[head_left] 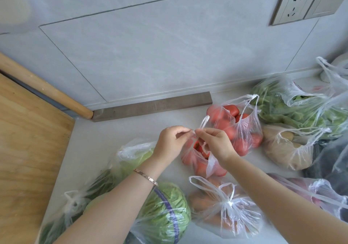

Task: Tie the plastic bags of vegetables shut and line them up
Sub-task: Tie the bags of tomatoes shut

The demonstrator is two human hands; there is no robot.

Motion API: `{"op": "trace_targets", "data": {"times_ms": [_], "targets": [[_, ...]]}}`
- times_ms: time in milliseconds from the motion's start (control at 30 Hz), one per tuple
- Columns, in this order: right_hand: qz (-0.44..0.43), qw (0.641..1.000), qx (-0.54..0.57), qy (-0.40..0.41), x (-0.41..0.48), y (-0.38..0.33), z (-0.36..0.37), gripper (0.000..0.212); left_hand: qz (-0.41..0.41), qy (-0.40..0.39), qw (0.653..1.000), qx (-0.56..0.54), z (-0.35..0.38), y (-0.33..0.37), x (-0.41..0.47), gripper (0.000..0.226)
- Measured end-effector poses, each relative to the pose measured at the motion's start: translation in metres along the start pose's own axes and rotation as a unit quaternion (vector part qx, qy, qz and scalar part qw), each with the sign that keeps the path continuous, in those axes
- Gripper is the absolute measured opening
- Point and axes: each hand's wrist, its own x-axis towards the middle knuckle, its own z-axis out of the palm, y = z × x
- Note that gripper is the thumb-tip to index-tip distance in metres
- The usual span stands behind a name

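Handles (194, 131) of tomato bag (195, 159) pinched between fingers of left hand (170, 143) and right hand (216, 144). Risk: thin film slips or tears when cinched; knot loose.

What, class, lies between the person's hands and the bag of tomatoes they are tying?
Nothing visible. The left hand and right hand already pinch the handles of the tomato bag directly above it. The other tomato bag stands behind, and the knotted carrot bag lies nearer the person.
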Motion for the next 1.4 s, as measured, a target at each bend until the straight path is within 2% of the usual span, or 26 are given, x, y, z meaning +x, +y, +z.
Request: {"op": "trace_targets", "data": {"times_ms": [67, 100, 200, 233, 300, 367, 433, 500, 600, 700, 800, 933, 1000, 1100, 1200, 1300, 1400], "targets": [[-0.005, 1.0, 0.011, 0.013, 0.001, -0.002, -0.002, 0.027, 0.017, 0.06, 0.998, -0.02, 0.007, 0.001, 0.002, 0.009], [-0.009, 1.0, 0.02, 0.017, 0.002, -0.003, -0.004, 0.028, -0.001, 0.071, 0.996, -0.046, 0.011, 0.001, 0.004, 0.011], [-0.008, 0.996, 0.06, 0.072, 0.001, -0.001, -0.011, 0.04, -0.127, -0.016, 0.976, -0.179, 0.021, 0.009, 0.012, 0.021], [0.001, 0.992, 0.074, 0.105, 0.001, 0.001, -0.015, 0.039, -0.138, -0.046, 0.974, -0.173, 0.024, 0.01, 0.014, 0.021], [0.021, 0.986, 0.074, 0.15, 0.003, 0.008, -0.021, 0.031, -0.094, -0.086, 0.99, -0.059, 0.027, 0.014, 0.015, 0.025], [0.033, 0.987, 0.008, 0.159, 0.007, 0.017, -0.024, 0.031, -0.049, -0.122, 0.991, 0.026, 0.028, 0.015, 0.014, 0.031], [0.028, 0.986, -0.056, 0.152, 0.01, 0.022, -0.022, 0.035, -0.025, -0.152, 0.986, 0.067, 0.028, 0.01, 0.013, 0.035], [0.012, 0.987, -0.089, 0.136, 0.013, 0.021, -0.019, 0.035, -0.012, -0.15, 0.985, 0.08, 0.026, 0.004, 0.01, 0.042], [-0.005, 0.984, -0.151, 0.098, 0.019, 0.014, -0.01, 0.033, -0.007, -0.103, 0.993, 0.057, 0.023, -0.004, 0.003, 0.043], [0.028, 0.983, -0.175, 0.05, 0.026, 0.012, -0.002, 0.032, -0.008, -0.06, 0.998, 0.034, 0.019, -0.007, -0.01, 0.04], [0.066, 0.987, -0.145, -0.01, 0.024, 0.007, 0.003, 0.009, -0.005, -0.026, 0.998, 0.049, 0.015, -0.011, -0.02, 0.04], [-0.006, 0.954, -0.283, -0.096, 0.014, 0.004, 0.005, 0.019, 0.006, 0.003, 0.998, 0.055, 0.013, -0.015, -0.021, 0.041], [0.015, 0.967, -0.213, -0.142, 0.009, 0.004, -0.003, 0.022, 0.001, 0.014, 0.999, 0.051, 0.012, -0.015, -0.019, 0.041], [0.01, 0.983, -0.078, -0.168, 0.006, 0.011, -0.016, 0.033, -0.013, -0.016, 0.999, 0.048, 0.013, -0.01, -0.012, 0.04], [-0.035, 0.993, -0.002, -0.115, 0.006, 0.021, -0.016, 0.033, -0.061, -0.018, 0.998, 0.017, 0.016, -0.006, -0.001, 0.041], [-0.065, 0.997, -0.032, -0.028, 0.006, 0.019, -0.01, 0.019, -0.12, -0.005, 0.991, -0.056, 0.021, -0.005, 0.005, 0.039], [-0.064, 0.995, -0.067, 0.028, 0.012, 0.012, -0.01, 0.024, -0.169, 0.006, 0.979, -0.116, 0.015, -0.007, 0.018, 0.028]]}}
